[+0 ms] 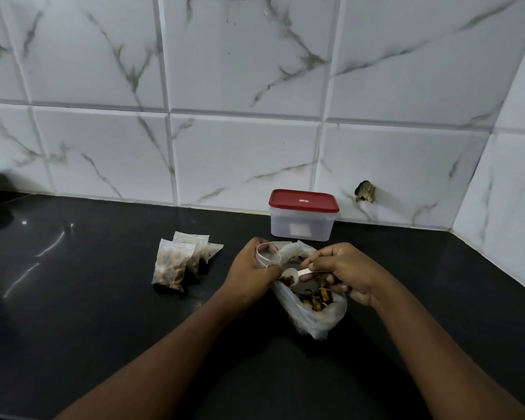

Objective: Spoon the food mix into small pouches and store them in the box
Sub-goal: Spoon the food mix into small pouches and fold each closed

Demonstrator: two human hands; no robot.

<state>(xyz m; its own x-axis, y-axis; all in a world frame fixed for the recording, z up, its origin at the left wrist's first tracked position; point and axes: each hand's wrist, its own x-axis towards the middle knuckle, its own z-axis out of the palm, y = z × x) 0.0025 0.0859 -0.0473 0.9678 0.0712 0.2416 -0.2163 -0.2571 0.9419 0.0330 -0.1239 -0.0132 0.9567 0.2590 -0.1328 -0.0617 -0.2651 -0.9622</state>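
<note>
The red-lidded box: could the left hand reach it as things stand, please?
Probably, once freed: the left hand grips an open small pouch, but the way to the box just behind looks clear.

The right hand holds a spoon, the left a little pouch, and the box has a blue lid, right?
No, the lid is red, not blue; the head view shows it. The right hand does hold the spoon, the left hand a pouch, and the box has its lid on.

white marbled wall tiles [243, 71], black countertop [73, 298]
</note>
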